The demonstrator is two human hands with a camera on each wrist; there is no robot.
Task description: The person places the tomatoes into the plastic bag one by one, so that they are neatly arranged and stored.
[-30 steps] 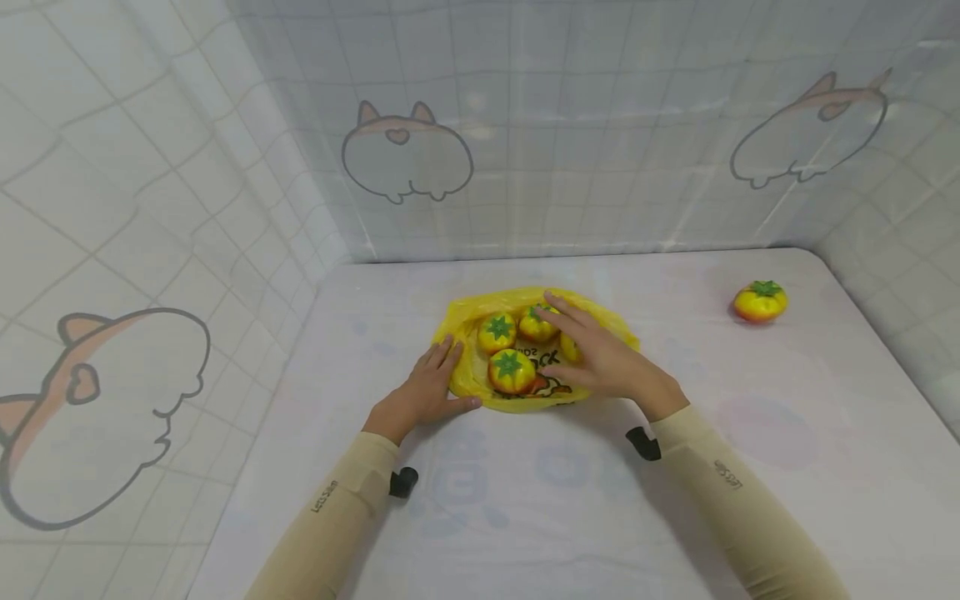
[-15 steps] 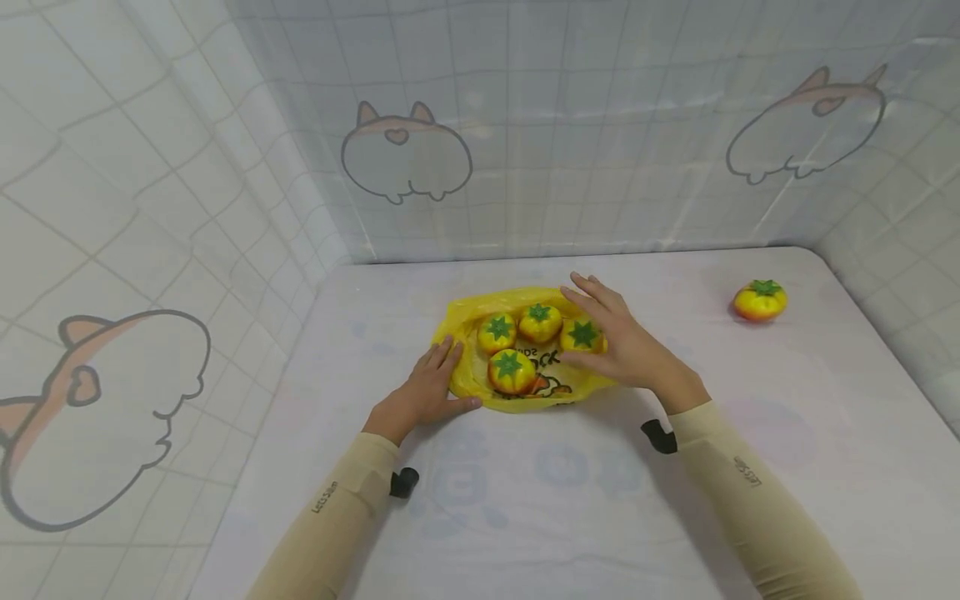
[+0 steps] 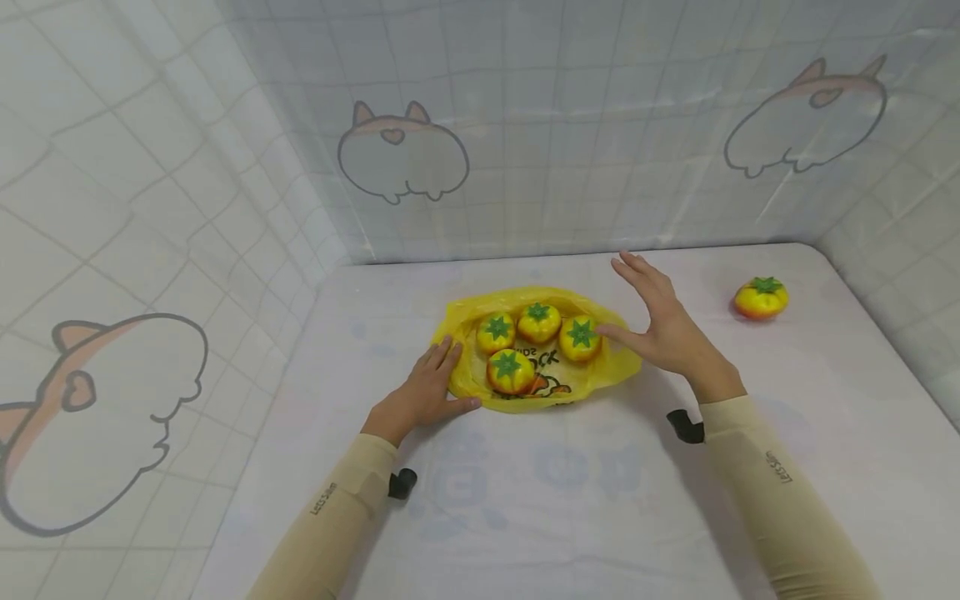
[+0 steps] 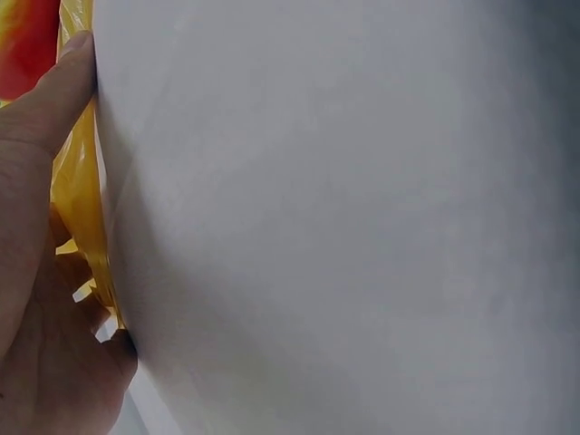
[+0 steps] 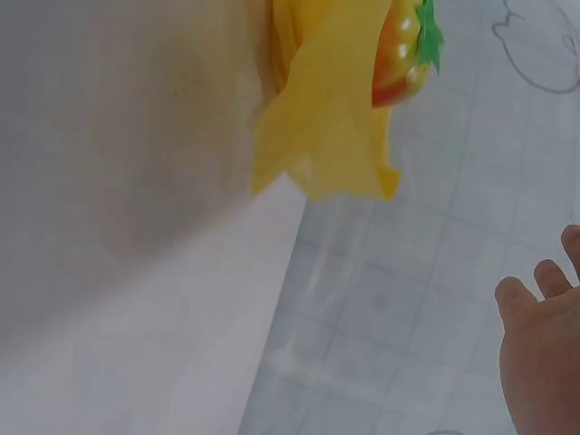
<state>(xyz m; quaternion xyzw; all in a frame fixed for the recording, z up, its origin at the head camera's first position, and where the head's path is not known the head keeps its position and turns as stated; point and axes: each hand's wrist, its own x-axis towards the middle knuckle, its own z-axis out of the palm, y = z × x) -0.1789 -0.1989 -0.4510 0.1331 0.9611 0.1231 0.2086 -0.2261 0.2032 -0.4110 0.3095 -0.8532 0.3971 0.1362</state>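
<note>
An open yellow plastic bag (image 3: 468, 375) lies on the table with several glossy yellow-red persimmons inside, each with a green leafy top. The rightmost persimmon (image 3: 581, 337) sits near the bag's right side. My left hand (image 3: 426, 392) rests against the bag's left edge, fingers extended along it and thumb at the front rim. In the left wrist view, that thumb (image 4: 54, 100) lies on the yellow plastic. Just beyond the bag's right end is my right hand (image 3: 671, 333), holding nothing, its fingers stretched out and its thumb spread toward the rightmost persimmon.
Another persimmon (image 3: 761, 298) lies alone at the table's back right. White tiled-pattern sheeting (image 3: 555, 167) with cartoon animal prints rises behind the table (image 3: 555, 525) and along both sides. A black wrist mount (image 3: 686, 426) shows at my right wrist.
My right hand has moved from over the bag out to the right, uncovering the rightmost persimmon and the bag's right end. The left hand has stayed in place.
</note>
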